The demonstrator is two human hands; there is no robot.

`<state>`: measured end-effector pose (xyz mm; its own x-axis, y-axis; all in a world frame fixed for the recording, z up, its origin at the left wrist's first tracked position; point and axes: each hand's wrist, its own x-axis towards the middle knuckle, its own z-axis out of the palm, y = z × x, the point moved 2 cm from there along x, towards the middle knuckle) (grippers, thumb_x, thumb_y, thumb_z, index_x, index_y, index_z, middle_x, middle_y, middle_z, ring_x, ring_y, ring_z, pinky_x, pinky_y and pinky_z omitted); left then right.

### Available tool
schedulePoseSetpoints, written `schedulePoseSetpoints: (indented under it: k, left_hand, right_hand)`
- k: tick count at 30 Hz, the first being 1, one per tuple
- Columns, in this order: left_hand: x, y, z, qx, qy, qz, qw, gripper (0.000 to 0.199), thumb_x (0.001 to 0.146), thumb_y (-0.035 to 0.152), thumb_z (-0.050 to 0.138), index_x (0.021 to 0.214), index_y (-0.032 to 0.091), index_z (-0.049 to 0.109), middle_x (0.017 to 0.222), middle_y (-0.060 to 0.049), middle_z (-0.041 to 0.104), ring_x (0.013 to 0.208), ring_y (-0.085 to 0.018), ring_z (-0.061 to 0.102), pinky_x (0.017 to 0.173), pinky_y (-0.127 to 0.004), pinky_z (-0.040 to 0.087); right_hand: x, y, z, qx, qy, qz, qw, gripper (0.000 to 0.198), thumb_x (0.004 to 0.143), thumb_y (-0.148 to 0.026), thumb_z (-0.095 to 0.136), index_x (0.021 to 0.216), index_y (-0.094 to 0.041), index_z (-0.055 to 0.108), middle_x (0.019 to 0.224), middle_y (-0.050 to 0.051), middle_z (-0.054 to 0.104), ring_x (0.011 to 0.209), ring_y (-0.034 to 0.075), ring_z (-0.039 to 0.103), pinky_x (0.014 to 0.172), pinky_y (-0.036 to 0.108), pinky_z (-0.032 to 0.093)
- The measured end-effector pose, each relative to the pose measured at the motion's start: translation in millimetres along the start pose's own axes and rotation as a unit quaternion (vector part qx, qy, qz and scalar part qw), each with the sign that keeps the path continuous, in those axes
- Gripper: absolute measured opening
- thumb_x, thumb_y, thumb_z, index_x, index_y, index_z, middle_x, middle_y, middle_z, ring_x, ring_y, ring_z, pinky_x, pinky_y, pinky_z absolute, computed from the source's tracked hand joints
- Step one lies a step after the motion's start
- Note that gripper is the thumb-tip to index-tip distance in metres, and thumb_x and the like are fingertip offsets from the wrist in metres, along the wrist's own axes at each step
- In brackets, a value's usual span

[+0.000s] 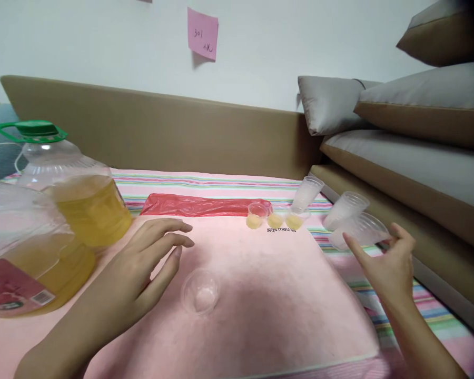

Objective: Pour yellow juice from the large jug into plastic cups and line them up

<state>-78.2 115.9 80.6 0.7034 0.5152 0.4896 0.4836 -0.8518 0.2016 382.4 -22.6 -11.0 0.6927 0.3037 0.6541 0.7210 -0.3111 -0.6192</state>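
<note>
My left hand [150, 263] hovers over the pink mat [284, 316], its fingers loosely stretched and holding nothing. Just right of its fingers, a clear plastic cup [200, 292] stands on the mat with no coloured liquid visible in it. At the right, my right hand [387, 263] spans a tilted clear plastic cup [357, 231], the thumb across its side and the fingers at its rim. Whether more cups are nested in it I cannot tell. Two groups of nested cups, a nearer one [345, 210] and a farther one [307, 195], lean just beyond.
Three small cups [254, 217] with yellow liquid stand at the mat's far edge. Behind them lies a red plastic bag [205, 205]. Two big jugs of yellow liquid, a rear one [90, 205] and a front one [67, 268], stand left. Stacked cushions [418, 158] border the right side.
</note>
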Motion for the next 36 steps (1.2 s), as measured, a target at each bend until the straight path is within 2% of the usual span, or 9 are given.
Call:
schedulePoseSetpoints:
  k: [8, 17, 22, 24, 26, 29, 32, 34, 36]
  left_hand:
    - [-0.4, -2.0, -4.8, 0.017, 0.002, -0.006, 1.000, 0.017, 0.103, 0.029, 0.051, 0.119, 0.029, 0.056, 0.128, -0.003, 0.056, 0.124, -0.027, 0.053, 0.108, -0.043, 0.041]
    - [1.7, -3.1, -4.6, 0.016, 0.003, -0.003, 1.000, 0.014, 0.102, 0.029, 0.052, 0.115, 0.029, 0.058, 0.124, -0.003, 0.058, 0.123, -0.027, 0.053, 0.106, -0.044, 0.042]
    - [0.0, -5.1, -4.1, 0.022, 0.005, 0.002, 1.000, 0.014, 0.103, 0.030, 0.053, 0.116, 0.028, 0.059, 0.124, -0.003, 0.057, 0.124, -0.025, 0.052, 0.106, -0.041, 0.040]
    - [-1.5, -6.4, -4.5, 0.022, 0.014, 0.007, 1.000, 0.014, 0.103, 0.031, 0.053, 0.116, 0.027, 0.059, 0.123, -0.003, 0.058, 0.123, -0.024, 0.053, 0.106, -0.039, 0.041]
    - [-3.0, -8.6, -4.4, 0.023, 0.017, 0.007, 1.000, 0.014, 0.104, 0.030, 0.052, 0.116, 0.027, 0.059, 0.123, -0.004, 0.057, 0.125, -0.023, 0.052, 0.106, -0.038, 0.040]
    - [-4.7, -12.3, -3.0, 0.027, 0.021, 0.006, 0.999, 0.015, 0.105, 0.030, 0.051, 0.116, 0.026, 0.059, 0.123, -0.004, 0.057, 0.127, -0.022, 0.051, 0.109, -0.038, 0.039]
    - [-5.8, -15.3, -0.9, 0.032, 0.022, 0.002, 0.999, 0.015, 0.106, 0.028, 0.050, 0.117, 0.025, 0.059, 0.123, -0.004, 0.058, 0.126, -0.021, 0.052, 0.110, -0.038, 0.038]
    - [-6.7, -16.8, 0.2, 0.030, 0.018, -0.002, 0.999, 0.015, 0.105, 0.027, 0.051, 0.117, 0.025, 0.060, 0.123, -0.004, 0.058, 0.126, -0.021, 0.052, 0.110, -0.038, 0.038]
    - [-8.3, -18.5, 0.4, 0.026, 0.017, -0.011, 0.999, 0.014, 0.105, 0.028, 0.051, 0.116, 0.024, 0.060, 0.123, -0.004, 0.058, 0.124, -0.021, 0.053, 0.108, -0.037, 0.040]
  right_hand:
    - [11.5, 42.9, 5.3, -0.123, -0.016, 0.097, 0.988, 0.106, 0.079, -0.059, 0.088, 0.157, -0.008, 0.038, 0.125, 0.024, 0.060, 0.125, 0.048, 0.049, 0.100, 0.053, 0.043]
    - [8.8, 60.0, 15.2, -0.132, -0.055, 0.129, 0.981, 0.105, 0.079, -0.065, 0.087, 0.157, -0.013, 0.039, 0.125, 0.017, 0.063, 0.119, 0.048, 0.054, 0.089, 0.050, 0.046]
    - [8.4, 58.1, 7.4, -0.134, -0.045, 0.127, 0.982, 0.114, 0.075, -0.075, 0.088, 0.157, -0.011, 0.041, 0.127, 0.022, 0.060, 0.123, 0.047, 0.051, 0.093, 0.054, 0.047]
    - [13.3, 50.6, -3.9, -0.137, 0.031, 0.094, 0.986, 0.109, 0.077, -0.082, 0.081, 0.152, -0.010, 0.048, 0.132, 0.027, 0.053, 0.129, 0.049, 0.044, 0.098, 0.060, 0.042]
    - [17.2, 31.5, -15.8, -0.081, 0.138, -0.002, 0.987, 0.091, 0.083, -0.078, 0.073, 0.142, -0.011, 0.056, 0.132, 0.029, 0.049, 0.122, 0.046, 0.049, 0.094, 0.060, 0.043]
    - [4.5, -21.9, -20.6, 0.168, 0.176, -0.178, 0.954, 0.062, 0.081, -0.058, 0.082, 0.122, -0.018, 0.061, 0.109, 0.018, 0.057, 0.089, 0.034, 0.060, 0.076, 0.047, 0.047]
    - [-38.1, -91.6, -3.2, 0.347, -0.047, -0.150, 0.925, 0.045, 0.091, -0.041, 0.082, 0.121, -0.020, 0.057, 0.112, 0.013, 0.057, 0.094, 0.028, 0.058, 0.083, 0.041, 0.045]
    - [-78.8, -135.1, 9.7, 0.392, -0.217, -0.124, 0.885, 0.039, 0.103, -0.041, 0.072, 0.133, -0.024, 0.053, 0.124, 0.011, 0.055, 0.108, 0.029, 0.056, 0.091, 0.042, 0.046]
    - [-116.4, -166.6, 16.8, 0.385, -0.330, -0.136, 0.851, 0.051, 0.101, -0.047, 0.076, 0.139, -0.028, 0.049, 0.134, 0.008, 0.051, 0.117, 0.030, 0.053, 0.096, 0.041, 0.047]
